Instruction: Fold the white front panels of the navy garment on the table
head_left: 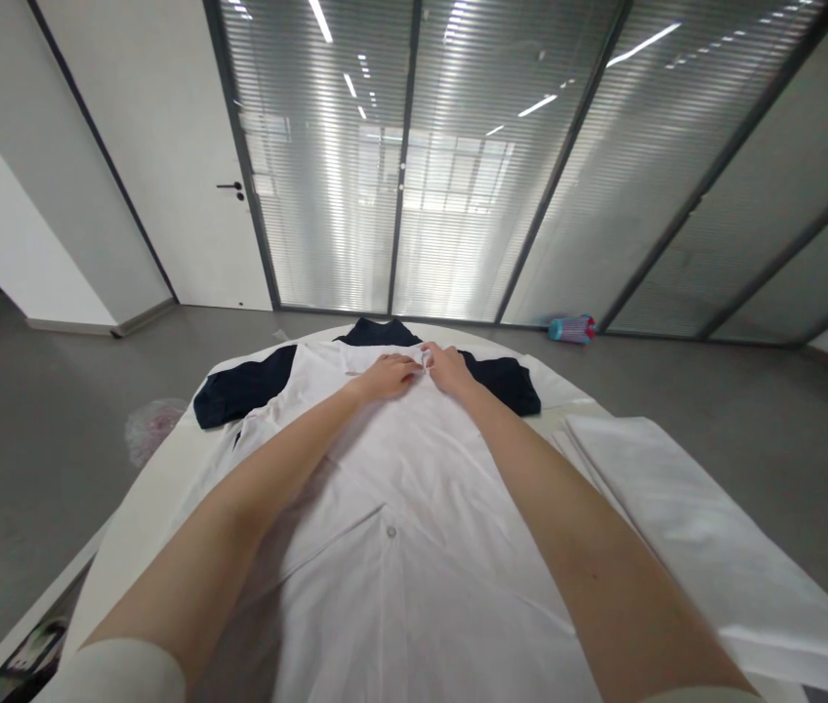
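White garment (414, 508) lay spread flat, front up, on the white table (143, 498) across the centre of the frame, dark sleeves and collar at the upper middle. Left hand (385, 376) and right hand (449, 368) met at its placket below the collar, fingers (423, 359) pinched together on the cloth, apparently at a button.

**Two hands at the top of a white garment**

In the centre of the frame a white garment (399, 547) with dark navy sleeves lies flat on a white table (143, 488). The left hand (387, 375) and the right hand (449, 368) rest close together on its upper part, near the collar, fingers bent onto the fabric. A button (391, 532) shows lower down. At the right lies a folded white cloth (684, 527). Behind stands a glass wall with blinds (458, 166).
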A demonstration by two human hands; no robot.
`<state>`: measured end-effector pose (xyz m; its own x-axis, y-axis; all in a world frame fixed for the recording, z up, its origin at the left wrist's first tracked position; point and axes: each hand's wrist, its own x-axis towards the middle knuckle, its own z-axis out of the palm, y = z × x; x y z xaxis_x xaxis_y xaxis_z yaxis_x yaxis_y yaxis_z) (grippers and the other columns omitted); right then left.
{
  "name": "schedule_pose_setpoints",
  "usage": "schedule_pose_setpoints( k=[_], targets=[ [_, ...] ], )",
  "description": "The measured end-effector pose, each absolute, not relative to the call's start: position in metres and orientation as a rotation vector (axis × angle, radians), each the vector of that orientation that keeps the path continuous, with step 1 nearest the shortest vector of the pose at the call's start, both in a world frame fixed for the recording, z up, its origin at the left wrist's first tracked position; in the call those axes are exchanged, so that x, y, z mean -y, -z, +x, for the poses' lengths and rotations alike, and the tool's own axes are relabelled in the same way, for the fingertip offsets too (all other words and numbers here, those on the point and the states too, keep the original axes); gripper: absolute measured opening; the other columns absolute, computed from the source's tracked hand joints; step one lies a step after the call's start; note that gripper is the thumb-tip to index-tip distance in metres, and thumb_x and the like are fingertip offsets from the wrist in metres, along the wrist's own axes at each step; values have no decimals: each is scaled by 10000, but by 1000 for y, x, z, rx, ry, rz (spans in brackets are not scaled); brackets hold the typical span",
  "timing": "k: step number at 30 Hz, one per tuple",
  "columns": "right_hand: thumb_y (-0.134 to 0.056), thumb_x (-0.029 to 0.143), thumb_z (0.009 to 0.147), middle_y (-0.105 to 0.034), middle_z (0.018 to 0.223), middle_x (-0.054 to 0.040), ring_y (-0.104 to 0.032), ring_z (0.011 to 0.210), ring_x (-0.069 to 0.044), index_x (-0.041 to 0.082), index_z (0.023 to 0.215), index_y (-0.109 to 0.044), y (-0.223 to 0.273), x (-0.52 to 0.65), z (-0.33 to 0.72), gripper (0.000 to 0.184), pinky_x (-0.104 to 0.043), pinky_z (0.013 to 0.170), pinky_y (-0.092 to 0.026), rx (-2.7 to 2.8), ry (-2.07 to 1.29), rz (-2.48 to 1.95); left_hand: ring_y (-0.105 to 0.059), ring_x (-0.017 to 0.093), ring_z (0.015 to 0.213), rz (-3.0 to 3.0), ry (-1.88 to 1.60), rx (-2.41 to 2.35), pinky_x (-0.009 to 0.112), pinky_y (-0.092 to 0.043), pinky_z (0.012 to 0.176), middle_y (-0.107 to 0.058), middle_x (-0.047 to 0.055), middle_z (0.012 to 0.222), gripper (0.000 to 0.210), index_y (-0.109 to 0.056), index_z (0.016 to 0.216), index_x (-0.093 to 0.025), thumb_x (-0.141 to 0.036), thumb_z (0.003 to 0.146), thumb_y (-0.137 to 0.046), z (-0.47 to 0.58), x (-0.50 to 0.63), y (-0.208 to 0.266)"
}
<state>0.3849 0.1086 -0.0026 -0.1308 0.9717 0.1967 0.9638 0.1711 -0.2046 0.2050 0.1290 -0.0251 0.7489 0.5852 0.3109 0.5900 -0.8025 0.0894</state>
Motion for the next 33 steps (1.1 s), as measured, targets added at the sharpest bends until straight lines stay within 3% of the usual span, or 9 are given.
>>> schedule_pose_setpoints(
  k=[4, 9, 14, 17, 19, 23, 27, 33],
  targets=[
    [-465, 79, 906, -681, 1109, -101, -522, 1129, -291, 209, 1231, -636, 2, -104, 387, 389, -379, 962, -388, 2212, 52, -1840, -526, 276, 1290, -2934, 499, 1118, 465, -365, 1104, -597, 68, 1394, 440, -588, 1356, -239, -416, 1006, -389, 204, -132, 33],
    [-491, 195, 937, -609, 1186, -128, -474, 1171, -309, 195, 988, -720, 0, -100, 387, 235, -408, 985, -375, 2188, 160, -1823, -461, 290, 1366, -3022, 531, 1137, 479, -299, 1158, -557, 98, 1440, 509, -588, 1360, -211, -507, 1001, -381, 205, -137, 39],
    [-496, 173, 928, -595, 1174, -142, -559, 1073, -269, 183, 1153, -662, 6, -97, 381, 279, -367, 924, -430, 2039, 131, -1852, -548, 203, 1280, -3027, 673, 1089, 317, -391, 1107, -612, 100, 1369, 413, -675, 1216, -189, -396, 1013, -380, 189, -140, 30],
    [-471, 168, 943, -636, 1109, -112, -602, 984, -222, 169, 1227, -608, 11, -94, 370, 315, -314, 882, -455, 2030, 67, -1805, -607, 220, 1158, -2908, 796, 1190, 340, -442, 1047, -677, 110, 1213, 298, -705, 1096, -178, -292, 944, -476, 152, -144, 18],
    [-468, 184, 954, -639, 1144, -101, -585, 1048, -219, 178, 1199, -631, 12, -91, 360, 294, -312, 938, -436, 2087, 97, -1699, -640, 234, 1053, -2807, 821, 1310, 368, -473, 988, -706, 99, 1094, 263, -701, 1051, -176, -195, 862, -518, 121, -147, 13],
    [-460, 245, 983, -619, 1289, -97, -510, 1203, -249, 189, 1230, -660, 9, -84, 327, 322, -378, 1053, -367, 2306, 129, -1407, -671, 206, 835, -2750, 734, 1453, 323, -515, 838, -745, 38, 892, 400, -666, 1104, -191, -88, 740, -537, 75, -151, 12],
    [-412, 371, 1020, -541, 1444, -82, -468, 1287, -268, 213, 1374, -570, 5, -81, 287, 419, -424, 1061, -366, 2537, 5, -1331, -668, 177, 787, -2790, 610, 1447, 278, -508, 833, -758, 4, 876, 453, -671, 1128, -220, -117, 695, -591, 60, -151, 18],
    [-344, 454, 1029, -547, 1440, -91, -486, 1269, -330, 251, 1398, -542, 12, -79, 260, 466, -510, 1033, -362, 2571, 15, -1480, -665, 217, 860, -2787, 596, 1418, 300, -508, 837, -723, 68, 881, 231, -748, 918, -175, -256, 770, -590, 59, -149, 20]
  ],
)
